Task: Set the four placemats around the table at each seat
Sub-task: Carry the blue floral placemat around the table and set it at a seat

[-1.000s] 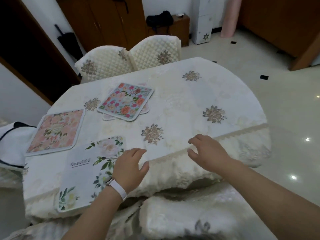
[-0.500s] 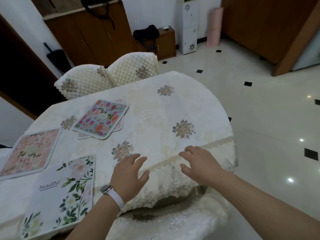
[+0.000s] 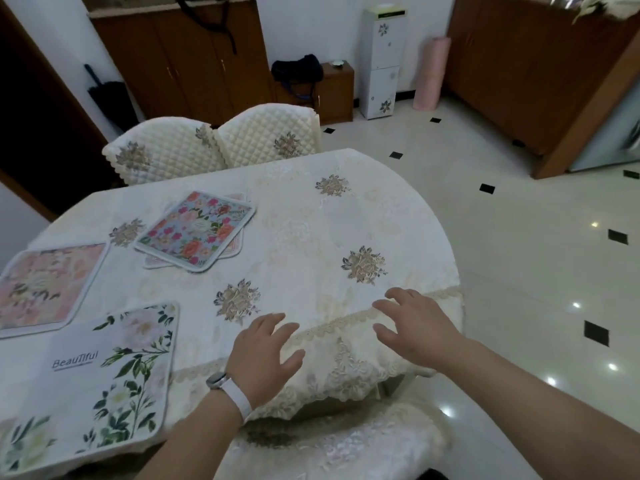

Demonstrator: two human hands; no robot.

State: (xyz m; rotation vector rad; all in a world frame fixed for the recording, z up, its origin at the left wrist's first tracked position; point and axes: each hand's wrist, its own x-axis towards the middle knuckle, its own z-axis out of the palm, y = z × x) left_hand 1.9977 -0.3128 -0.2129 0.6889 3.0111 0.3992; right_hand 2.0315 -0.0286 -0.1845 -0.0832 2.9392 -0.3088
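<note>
A white placemat with green leaves and the word "Beautiful" (image 3: 93,382) lies at the table's near left edge. A pink floral placemat (image 3: 45,289) lies beyond it at the far left. A blue floral placemat (image 3: 195,230) rests mid-table on top of a pale pink one (image 3: 232,244), which shows only at its edges. My left hand (image 3: 266,355), with a white watch on its wrist, hovers open over the near table edge, right of the white mat. My right hand (image 3: 415,323) is open above the lace border, holding nothing.
The oval table (image 3: 346,220) has a cream embroidered cloth. Two quilted chairs (image 3: 214,147) stand at its far side and a cushioned chair seat (image 3: 346,441) is below my hands. Tiled floor lies to the right; cabinets line the back wall.
My view has swung right and up, so the mats sit further left in frame. Both hands stay open and empty near the table's front edge, drifting right along it.
</note>
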